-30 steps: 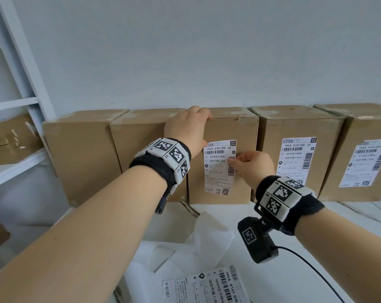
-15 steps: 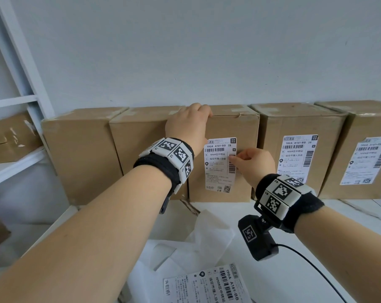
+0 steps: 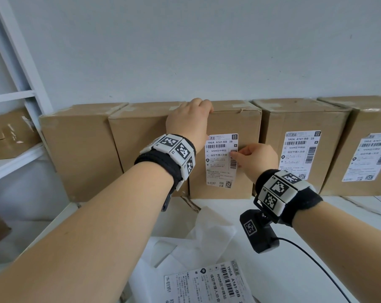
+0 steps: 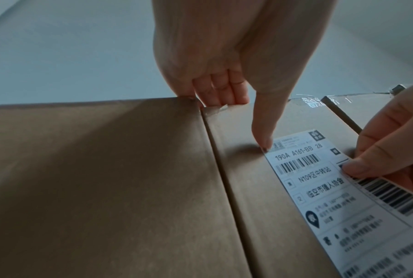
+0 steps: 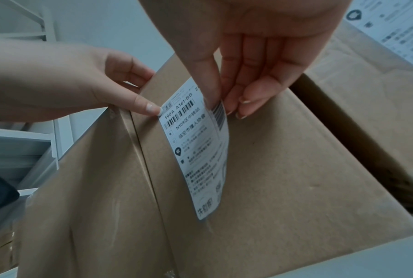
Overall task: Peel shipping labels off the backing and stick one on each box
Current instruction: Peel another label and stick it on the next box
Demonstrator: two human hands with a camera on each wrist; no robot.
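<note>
Five cardboard boxes stand in a row on the white desk (image 3: pixel 316 215), backs to the wall. Landmark: the middle box (image 3: pixel 246 125).

Label (image 3: pixel 220 159) sits on the middle box's front face, upper half, w/ its right edge lifted off the cardboard.

Left hand (image 3: pixel 188 121) is at the middle box's top-left corner: fingers (image 4: pixel 221 88) curled over the top edge, thumb stretched down the front, tip pressing the label's top-left corner. It's pinning, not pinching.

Right hand (image 3: pixel 258 159) is at the label's right edge; thumb and forefinger pinch that edge by the vertical barcode, other fingers (image 5: pixel 253 94) straight and close together behind it, off the box front.

Right of the middle box: two boxes, each already w/ a label, (image 3: pixel 300 154) and (image 3: pixel 373 156). Left of it: two boxes w/ bare fronts, (image 3: pixel 141 136) and (image 3: pixel 75 145).

In front of the middle box, on the desk: crumpled white backing paper (image 3: pixel 202 235) and, nearer the person, a loose label sheet (image 3: pixel 209 283) lying flat.
</note>
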